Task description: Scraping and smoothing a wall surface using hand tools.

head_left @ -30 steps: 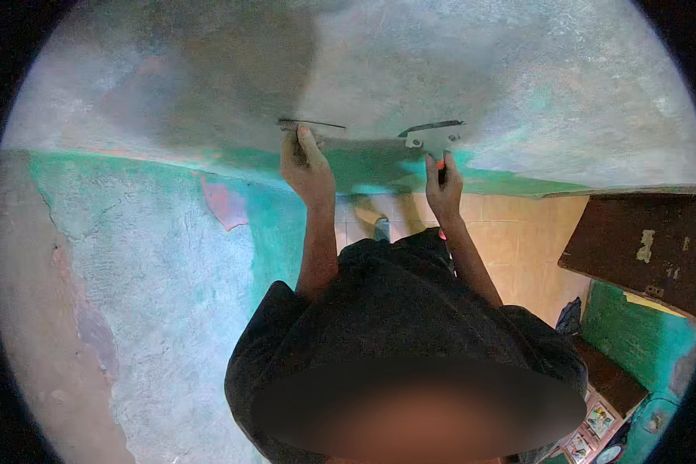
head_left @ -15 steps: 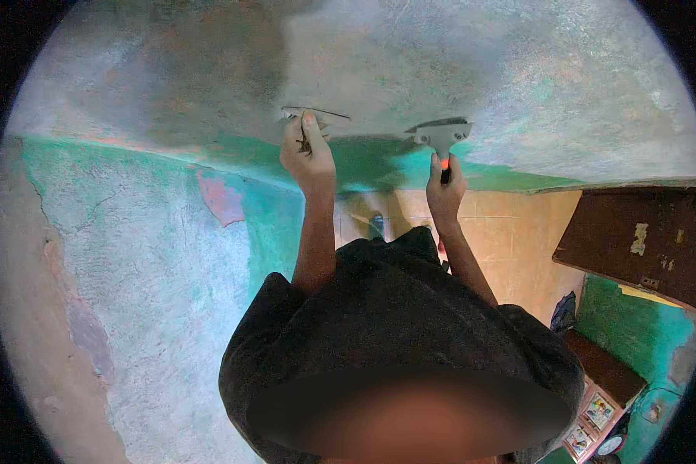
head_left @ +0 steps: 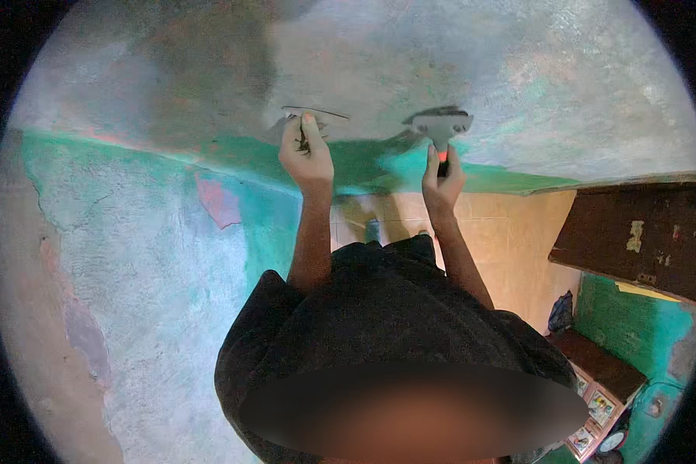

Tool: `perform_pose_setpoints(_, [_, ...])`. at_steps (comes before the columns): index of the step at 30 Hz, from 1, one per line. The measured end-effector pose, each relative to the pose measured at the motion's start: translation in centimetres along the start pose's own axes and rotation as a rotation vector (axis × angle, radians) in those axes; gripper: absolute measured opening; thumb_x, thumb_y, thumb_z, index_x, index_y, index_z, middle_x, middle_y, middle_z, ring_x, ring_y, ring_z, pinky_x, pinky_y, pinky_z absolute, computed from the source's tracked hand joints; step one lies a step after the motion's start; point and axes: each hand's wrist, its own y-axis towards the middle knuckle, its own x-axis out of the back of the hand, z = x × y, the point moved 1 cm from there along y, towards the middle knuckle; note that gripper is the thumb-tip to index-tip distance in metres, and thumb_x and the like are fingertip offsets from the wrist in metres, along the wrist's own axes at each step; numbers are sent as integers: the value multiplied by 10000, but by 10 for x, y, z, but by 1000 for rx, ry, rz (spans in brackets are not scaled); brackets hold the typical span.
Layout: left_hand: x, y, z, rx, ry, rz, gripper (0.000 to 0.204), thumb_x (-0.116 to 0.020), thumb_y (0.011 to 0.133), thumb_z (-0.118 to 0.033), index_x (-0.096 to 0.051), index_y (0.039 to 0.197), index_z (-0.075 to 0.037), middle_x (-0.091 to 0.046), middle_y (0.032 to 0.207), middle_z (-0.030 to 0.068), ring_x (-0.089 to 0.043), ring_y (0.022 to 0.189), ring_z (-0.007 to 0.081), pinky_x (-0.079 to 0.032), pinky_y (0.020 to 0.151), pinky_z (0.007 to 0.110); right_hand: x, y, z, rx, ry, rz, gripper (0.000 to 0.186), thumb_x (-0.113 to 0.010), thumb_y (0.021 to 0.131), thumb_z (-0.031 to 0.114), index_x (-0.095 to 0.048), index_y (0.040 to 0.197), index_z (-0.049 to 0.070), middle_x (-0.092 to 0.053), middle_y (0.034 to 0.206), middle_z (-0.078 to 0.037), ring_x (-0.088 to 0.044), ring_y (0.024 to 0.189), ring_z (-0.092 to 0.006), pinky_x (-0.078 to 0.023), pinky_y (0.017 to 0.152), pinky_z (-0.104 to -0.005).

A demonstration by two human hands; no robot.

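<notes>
In front of me rises a wall with a patchy grey coat (head_left: 348,58) over green paint (head_left: 263,155). My right hand (head_left: 442,188) is closed on the black and red handle of a putty knife (head_left: 441,124). Its broad grey blade points up at the wall, a dark shadow beside it; whether it touches cannot be told. To the left, my left hand (head_left: 308,162) grips a flat-bladed scraper (head_left: 317,112), seen nearly edge-on, thumb upon it. Dark and pale smears, like filler, mark that hand and tool. The left tool's handle is mostly hidden.
A side wall (head_left: 155,301) with worn pale and green paint stands at my left. Tan floor tiles (head_left: 503,232) lie below. At the right are a dark brown wooden panel (head_left: 619,232) and a brown-topped cabinet (head_left: 599,363), with a round clock (head_left: 612,441) near it.
The putty knife in my right hand has risen slightly and moved a little left, its blade now more level. My left hand has barely moved. The shadow on the wall has shifted left.
</notes>
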Motion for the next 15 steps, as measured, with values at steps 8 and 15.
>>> perform_pose_setpoints(8, [0,-1,-13,52,-67,-1,241,-571,985,-209,-626,954,23,-583,749,7,-512,653,48,-460,560,224,11,-14,-23,-59,-139,12,211,-606,956,190,-555,904,-9,-440,637,-11,-391,597,-64,-340,517,-262])
perform_pose_setpoints(15, [4,-2,-14,49,-85,-14,227,-573,983,-205,-615,961,17,-572,728,5,-512,635,50,-485,559,235,14,-13,-24,-90,-188,42,207,-606,948,211,-595,962,4,-524,632,-90,-474,557,-123,-399,527,-305])
